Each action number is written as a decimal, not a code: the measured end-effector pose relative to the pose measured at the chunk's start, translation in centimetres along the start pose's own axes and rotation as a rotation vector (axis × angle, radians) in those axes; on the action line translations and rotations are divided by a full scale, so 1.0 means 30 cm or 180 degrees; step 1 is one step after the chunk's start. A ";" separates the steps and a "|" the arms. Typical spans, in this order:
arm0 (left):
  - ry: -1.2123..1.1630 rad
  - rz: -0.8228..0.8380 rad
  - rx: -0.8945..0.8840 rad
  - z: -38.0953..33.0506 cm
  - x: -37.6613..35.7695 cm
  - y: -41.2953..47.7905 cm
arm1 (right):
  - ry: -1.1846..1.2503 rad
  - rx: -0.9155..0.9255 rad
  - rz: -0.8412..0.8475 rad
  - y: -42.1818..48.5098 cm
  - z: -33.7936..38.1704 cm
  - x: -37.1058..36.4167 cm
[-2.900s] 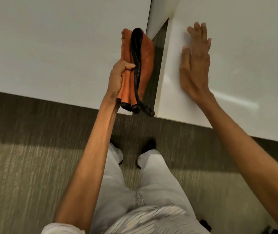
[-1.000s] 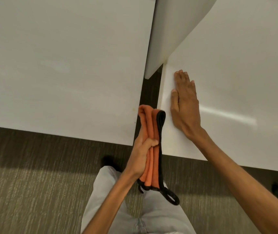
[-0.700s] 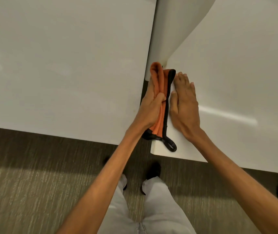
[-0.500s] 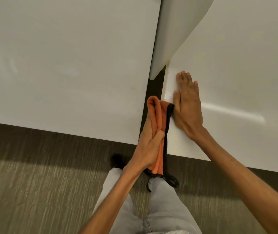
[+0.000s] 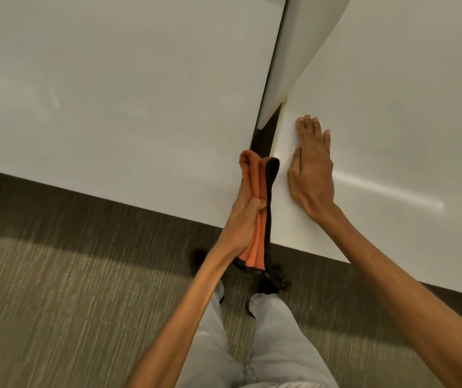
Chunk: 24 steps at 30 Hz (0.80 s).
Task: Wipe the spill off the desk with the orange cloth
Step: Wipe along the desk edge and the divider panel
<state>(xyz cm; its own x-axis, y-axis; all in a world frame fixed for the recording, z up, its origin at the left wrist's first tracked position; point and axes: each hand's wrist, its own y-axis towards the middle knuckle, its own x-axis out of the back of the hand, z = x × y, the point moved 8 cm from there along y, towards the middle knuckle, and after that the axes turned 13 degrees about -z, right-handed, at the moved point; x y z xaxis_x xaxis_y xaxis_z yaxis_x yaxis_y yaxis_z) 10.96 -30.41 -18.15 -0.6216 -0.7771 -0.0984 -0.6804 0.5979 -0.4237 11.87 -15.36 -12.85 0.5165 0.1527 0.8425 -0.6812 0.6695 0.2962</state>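
Observation:
My left hand (image 5: 245, 217) grips a folded orange cloth (image 5: 256, 175) with a black trim, held upright in the narrow gap between two white desks. The cloth presses against the side edge of the right desk (image 5: 392, 121). A black loop of the cloth hangs below my fist. My right hand (image 5: 311, 169) lies flat, palm down, fingers together, on the right desk's near left corner, just right of the cloth. I see no spill on either desk.
The left white desk (image 5: 112, 93) fills the upper left. A white divider panel (image 5: 288, 51) stands between the desks at the back. Brown striped carpet (image 5: 70, 303) lies below, with my legs and dark shoes near the gap.
My left hand has slid the cloth back and forth along the gap, up toward the divider and back toward me. My right hand has stayed flat on the right desk.

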 end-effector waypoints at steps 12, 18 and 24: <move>0.0665 -0.0601 -0.0312 -0.176 -0.004 0.157 | -0.0086 0.0157 0.0079 0.009 0.011 0.008; 0.0073 -0.1812 -0.0041 -0.040 0.137 -0.028 | -0.0198 0.0299 0.0290 0.018 0.000 0.006; -0.1784 -0.3657 0.0241 0.231 0.131 -0.410 | 0.0312 0.0964 0.0541 -0.001 0.030 0.059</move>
<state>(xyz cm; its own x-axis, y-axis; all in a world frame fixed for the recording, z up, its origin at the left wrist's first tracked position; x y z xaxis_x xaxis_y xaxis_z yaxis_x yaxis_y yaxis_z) 19.57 -42.18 -19.57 0.5660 -0.8244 0.0000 -0.6800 -0.4668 -0.5654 12.35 -15.76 -10.96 0.4201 0.3221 0.8484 -0.8768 0.3851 0.2879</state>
